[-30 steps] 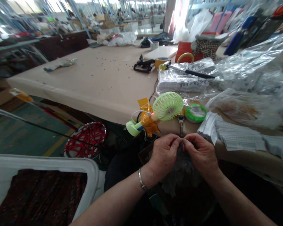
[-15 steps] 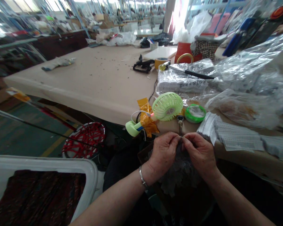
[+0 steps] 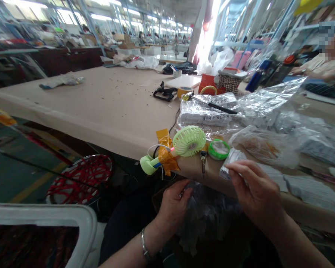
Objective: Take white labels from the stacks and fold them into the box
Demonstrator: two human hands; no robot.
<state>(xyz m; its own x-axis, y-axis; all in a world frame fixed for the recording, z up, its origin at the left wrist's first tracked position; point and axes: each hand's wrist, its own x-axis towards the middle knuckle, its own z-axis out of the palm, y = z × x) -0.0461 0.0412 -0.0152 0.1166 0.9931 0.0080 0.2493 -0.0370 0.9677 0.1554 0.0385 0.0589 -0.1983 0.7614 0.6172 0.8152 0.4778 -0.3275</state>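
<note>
My right hand (image 3: 258, 197) is at the table's front edge, its thumb and forefinger pinched at the end of a stack of white printed labels (image 3: 234, 155). Lower and to the left, my left hand (image 3: 175, 203) has its fingertips pressed together; whatever they may hold is too small to make out. Beneath and beside it lies a heap of greyish, thin scraps (image 3: 201, 212) in a dark box. Between the hands, a tool with a thin metal tip, like a soldering iron (image 3: 203, 162), points down over the edge.
A green fan (image 3: 189, 141) is taped to the table edge beside a green round tub (image 3: 218, 149). Behind lie plastic-wrapped bundles (image 3: 203, 117), a hammer-like tool (image 3: 212, 103) and tape (image 3: 184, 91). A white bin (image 3: 86, 227) stands at left; a person (image 3: 324, 61) sits at far right.
My hands, together before below the metal-tipped tool, have parted. The right hand has moved right to the labels, the left down and left. The view has tilted up.
</note>
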